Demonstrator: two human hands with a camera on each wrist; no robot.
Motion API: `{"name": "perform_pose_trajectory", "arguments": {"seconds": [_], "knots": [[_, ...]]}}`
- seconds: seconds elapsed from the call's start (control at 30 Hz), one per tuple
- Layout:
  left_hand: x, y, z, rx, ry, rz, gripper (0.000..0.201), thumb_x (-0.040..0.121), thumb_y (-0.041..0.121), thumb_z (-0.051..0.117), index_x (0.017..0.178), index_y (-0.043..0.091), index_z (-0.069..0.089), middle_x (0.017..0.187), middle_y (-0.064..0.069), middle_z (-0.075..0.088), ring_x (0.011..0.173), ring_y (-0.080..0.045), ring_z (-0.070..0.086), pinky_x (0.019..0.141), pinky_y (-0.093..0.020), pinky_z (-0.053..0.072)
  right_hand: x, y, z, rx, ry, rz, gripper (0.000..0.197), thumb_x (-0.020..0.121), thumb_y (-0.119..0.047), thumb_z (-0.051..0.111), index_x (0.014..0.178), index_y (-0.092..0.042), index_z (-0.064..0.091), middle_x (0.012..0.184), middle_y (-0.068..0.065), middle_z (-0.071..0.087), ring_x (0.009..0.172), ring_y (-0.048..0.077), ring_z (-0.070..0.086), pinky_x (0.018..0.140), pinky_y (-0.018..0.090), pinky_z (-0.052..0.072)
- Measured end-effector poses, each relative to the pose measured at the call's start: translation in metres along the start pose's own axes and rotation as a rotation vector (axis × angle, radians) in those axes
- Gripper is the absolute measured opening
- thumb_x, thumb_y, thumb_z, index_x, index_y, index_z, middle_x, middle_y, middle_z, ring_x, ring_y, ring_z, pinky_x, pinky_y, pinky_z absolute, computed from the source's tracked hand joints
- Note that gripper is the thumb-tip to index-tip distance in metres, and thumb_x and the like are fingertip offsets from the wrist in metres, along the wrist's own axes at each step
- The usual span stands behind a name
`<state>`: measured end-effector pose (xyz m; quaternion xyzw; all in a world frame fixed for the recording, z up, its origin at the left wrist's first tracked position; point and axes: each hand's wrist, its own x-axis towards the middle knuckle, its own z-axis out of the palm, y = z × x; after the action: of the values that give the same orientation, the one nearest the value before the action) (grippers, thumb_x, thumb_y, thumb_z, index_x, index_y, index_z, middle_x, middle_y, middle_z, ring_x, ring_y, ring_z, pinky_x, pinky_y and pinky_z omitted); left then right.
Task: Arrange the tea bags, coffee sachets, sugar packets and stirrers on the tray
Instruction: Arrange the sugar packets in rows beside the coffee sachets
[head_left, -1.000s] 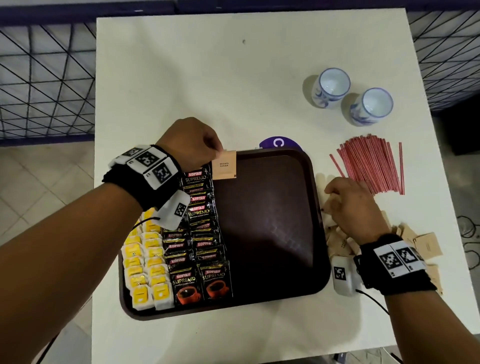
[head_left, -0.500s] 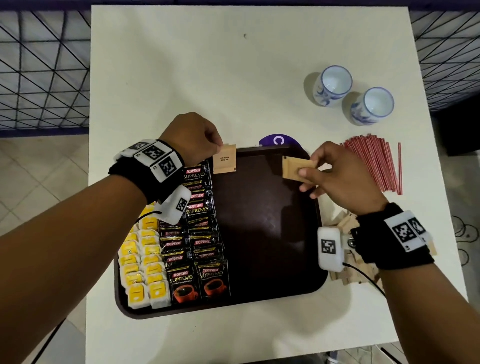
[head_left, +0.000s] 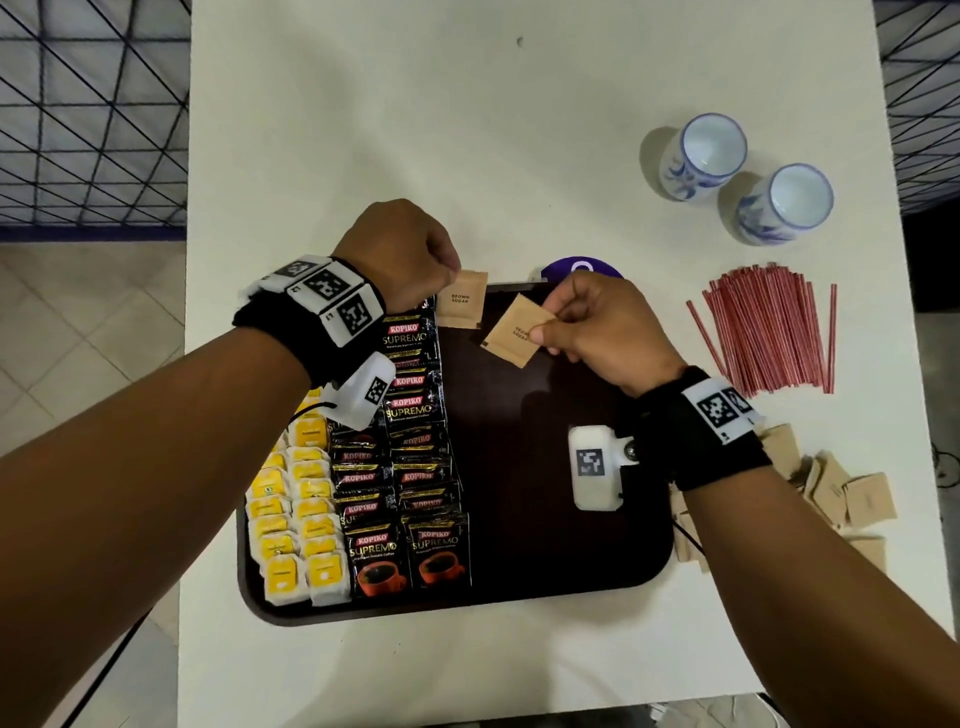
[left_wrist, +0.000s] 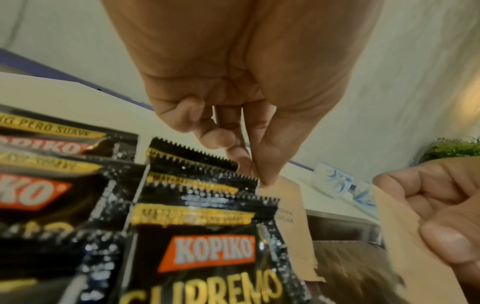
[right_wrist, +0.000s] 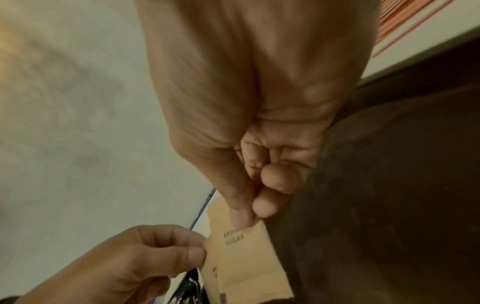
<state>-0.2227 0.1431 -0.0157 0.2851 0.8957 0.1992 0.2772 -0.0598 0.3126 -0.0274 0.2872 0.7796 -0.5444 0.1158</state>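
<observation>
Left hand (head_left: 400, 249) pinches first tan paper brown-sugar packet (head_left: 462, 307) at far edge of dark brown plastic tray (head_left: 545, 467), beside black coffee sachets (head_left: 410, 415). Right hand (head_left: 597, 327) pinches second tan packet (head_left: 517, 331), tilted. Advice: square it, overlap the first, match row spacing.

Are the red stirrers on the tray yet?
No, the red stirrers lie in a bunch on the white table, to the right of the brown tray, in the head view.

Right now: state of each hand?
Left hand: pinching a brown sugar packet at the tray's far edge.
Right hand: pinching a second sugar packet.
</observation>
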Motion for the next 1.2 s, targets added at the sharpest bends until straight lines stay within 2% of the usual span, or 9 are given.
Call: {"name": "perform_pose_trajectory", "arguments": {"seconds": [0.1, 0.23, 0.4, 0.63, 0.73, 0.83, 0.93, 1.1, 1.2], "knots": [[0.002, -0.003, 0.001, 0.015, 0.002, -0.009, 0.012, 0.084, 0.021, 0.066, 0.088, 0.026, 0.076, 0.082, 0.015, 0.064, 0.082, -0.004, 0.054, 0.073, -0.019, 0.036, 0.009, -0.006, 0.012, -0.009, -0.024, -0.015, 0.020, 0.080, -0.004, 0.080, 0.080, -0.015, 0.063, 0.066, 0.001, 0.071, 0.053, 0.011, 0.063, 0.045, 0.023, 0.047], [0.003, -0.004, 0.002, 0.007, 0.013, -0.023, 0.011, 0.083, 0.021, 0.066, 0.086, 0.026, 0.076, 0.085, 0.013, 0.068, 0.083, -0.006, 0.058, 0.074, -0.021, 0.040, 0.019, -0.007, 0.024, -0.050, -0.029, -0.027, 0.018, 0.085, -0.006, 0.075, 0.080, -0.021, 0.066, 0.063, 0.001, 0.070, 0.055, 0.013, 0.066, 0.050, 0.025, 0.050], [0.002, -0.006, 0.003, -0.005, 0.007, -0.020, 0.011, 0.082, 0.021, 0.067, 0.086, 0.025, 0.076, 0.087, 0.010, 0.070, 0.087, -0.008, 0.061, 0.075, -0.023, 0.043, 0.028, -0.009, 0.034, -0.103, -0.009, -0.048, 0.031, 0.085, 0.000, 0.065, 0.078, -0.030, 0.067, 0.066, 0.007, 0.071, 0.065, 0.031, 0.071, 0.062, 0.036, 0.060], [0.001, -0.007, 0.003, -0.023, 0.023, -0.010, 0.013, 0.083, 0.022, 0.066, 0.090, 0.024, 0.077, 0.084, 0.012, 0.067, 0.083, -0.004, 0.057, 0.073, -0.018, 0.037, 0.034, -0.015, 0.042, -0.165, 0.045, -0.064, 0.016, 0.081, -0.003, 0.069, 0.090, -0.016, 0.064, 0.075, 0.010, 0.073, 0.070, 0.026, 0.072, 0.069, 0.040, 0.061], [0.001, -0.009, 0.004, -0.028, 0.025, -0.013, 0.013, 0.083, 0.022, 0.066, 0.090, 0.024, 0.077, 0.082, 0.014, 0.066, 0.080, -0.003, 0.056, 0.064, -0.013, 0.035, 0.036, -0.016, 0.045, -0.188, 0.076, -0.081, 0.017, 0.079, -0.006, 0.071, 0.085, -0.019, 0.063, 0.074, 0.008, 0.072, 0.071, 0.024, 0.071, 0.071, 0.042, 0.060], [0.000, -0.009, 0.005, -0.034, 0.019, -0.006, 0.013, 0.082, 0.022, 0.066, 0.089, 0.025, 0.077, 0.082, 0.014, 0.067, 0.079, -0.002, 0.057, 0.060, -0.008, 0.032, 0.035, -0.016, 0.050, -0.202, 0.098, -0.098, 0.016, 0.079, -0.006, 0.070, 0.086, -0.020, 0.063, 0.075, 0.006, 0.072, 0.070, 0.021, 0.070, 0.074, 0.039, 0.059], [-0.001, -0.008, 0.004, -0.041, 0.014, -0.005, 0.013, 0.082, 0.021, 0.067, 0.088, 0.025, 0.077, 0.081, 0.013, 0.068, 0.080, -0.003, 0.058, 0.063, -0.012, 0.035, 0.035, -0.016, 0.053, -0.232, 0.130, -0.119, 0.014, 0.081, -0.007, 0.068, 0.090, -0.017, 0.065, 0.074, 0.004, 0.071, 0.069, 0.019, 0.070, 0.073, 0.034, 0.058], [-0.001, -0.011, 0.004, -0.044, 0.007, -0.020, 0.012, 0.081, 0.021, 0.067, 0.087, 0.025, 0.076, 0.080, 0.013, 0.067, 0.081, -0.004, 0.058, 0.063, -0.009, 0.034, 0.035, -0.017, 0.058, -0.279, 0.181, -0.134, 0.012, 0.083, -0.012, 0.070, 0.093, -0.013, 0.064, 0.070, 0.002, 0.069, 0.067, 0.019, 0.068, 0.069, 0.032, 0.056], [-0.003, -0.013, 0.002, -0.043, 0.005, -0.025, 0.012, 0.082, 0.020, 0.066, 0.089, 0.023, 0.076, 0.084, 0.011, 0.068, 0.086, -0.006, 0.061, 0.073, -0.017, 0.038, 0.035, -0.020, 0.063, -0.273, 0.189, -0.128, 0.011, 0.083, -0.013, 0.071, 0.089, -0.012, 0.062, 0.070, 0.000, 0.067, 0.066, 0.018, 0.067, 0.065, 0.031, 0.055]]}}
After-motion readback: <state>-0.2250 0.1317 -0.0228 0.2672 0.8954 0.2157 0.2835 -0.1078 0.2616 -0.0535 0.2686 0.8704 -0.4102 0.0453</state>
